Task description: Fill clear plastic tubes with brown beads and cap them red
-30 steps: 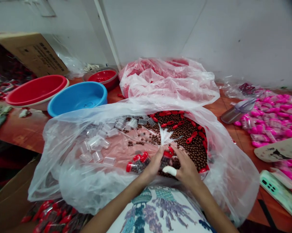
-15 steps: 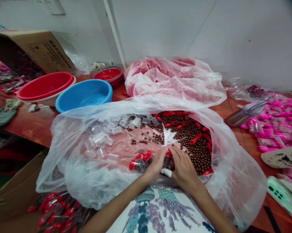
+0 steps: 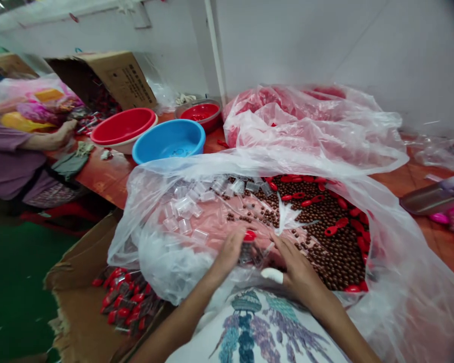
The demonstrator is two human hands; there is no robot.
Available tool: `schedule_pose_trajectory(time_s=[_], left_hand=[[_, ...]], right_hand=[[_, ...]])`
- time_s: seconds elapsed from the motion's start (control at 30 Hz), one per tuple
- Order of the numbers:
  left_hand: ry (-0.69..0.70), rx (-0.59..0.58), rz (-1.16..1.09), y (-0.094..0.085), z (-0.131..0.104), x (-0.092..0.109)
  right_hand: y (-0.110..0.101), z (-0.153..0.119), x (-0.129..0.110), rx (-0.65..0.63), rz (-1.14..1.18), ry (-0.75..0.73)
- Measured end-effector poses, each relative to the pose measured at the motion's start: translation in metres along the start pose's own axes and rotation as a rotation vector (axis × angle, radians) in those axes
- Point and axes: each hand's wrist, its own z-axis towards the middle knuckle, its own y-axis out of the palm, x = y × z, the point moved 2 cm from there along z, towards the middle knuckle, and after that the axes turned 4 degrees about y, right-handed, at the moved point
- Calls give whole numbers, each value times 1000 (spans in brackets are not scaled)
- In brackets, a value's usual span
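Small clear containers with red caps [image 3: 249, 236], dark inside and blurred, lie between my two hands near the front of a plastic-lined work area. My left hand [image 3: 229, 252] is against their left side, fingers extended and partly smeared by motion. On the right, my right hand [image 3: 293, 259] is open with its fingers stretched out and a white wrap on the thumb; it appears apart from the containers. Beyond the hands, brown beads [image 3: 336, 257] cover the right side of the sheet. Red caps or clips [image 3: 336, 227] lie among them. Empty clear containers [image 3: 185, 204] are heaped at the left.
A cardboard box [image 3: 79, 297] of red-capped containers [image 3: 126, 302] stands below the left table edge. Blue [image 3: 170, 138] and red basins [image 3: 124, 126] sit at back left, a bag of red pieces [image 3: 310, 118] behind. A co-worker's arm [image 3: 53, 138] shows far left.
My view has turned left. The hands have parted; my left hand has moved left past the red-capped containers, and the one between my fingers has been let go.
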Motion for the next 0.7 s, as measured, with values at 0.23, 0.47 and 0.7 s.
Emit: schedule_pose_trajectory(time_s=[0.23, 0.47, 0.7], left_hand=[[21, 87, 755, -67, -22, -7], [29, -118, 786, -44, -13, -21], [25, -61, 451, -39, -2, -35]], right_hand=[[13, 30, -15, -157, 117, 82], [42, 48, -11, -235, 191, 47], [50, 47, 3, -187, 405, 30]])
